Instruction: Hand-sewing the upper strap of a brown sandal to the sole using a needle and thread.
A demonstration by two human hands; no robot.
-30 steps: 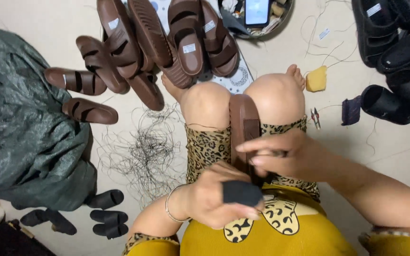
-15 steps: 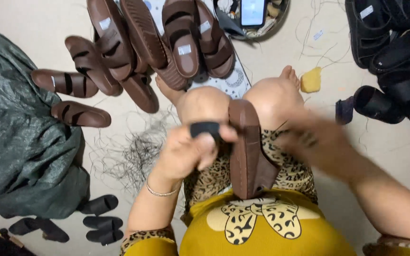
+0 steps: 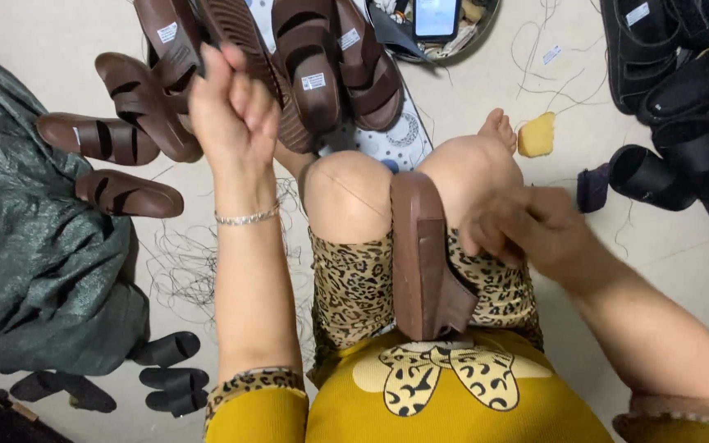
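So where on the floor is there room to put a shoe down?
Bare floor lies between the brown sandal pile and the black sandals, with only loose threads and a yellow sponge there. More bare floor is at the right, below the black sandals. Left is crowded: green sack, thread tangle, black straps.

Brown sandal (image 3: 424,262) looks matt, smooth rubber; bracelet (image 3: 246,218) shiny metal; sack (image 3: 34,262) coarse woven plastic; sponge (image 3: 537,134) porous foam.

Green tarp (image 3: 34,246) at left, black sandals (image 3: 683,74) top right, yellow sponge (image 3: 537,134), phone (image 3: 436,16) in tray, loose threads (image 3: 178,262) on floor.
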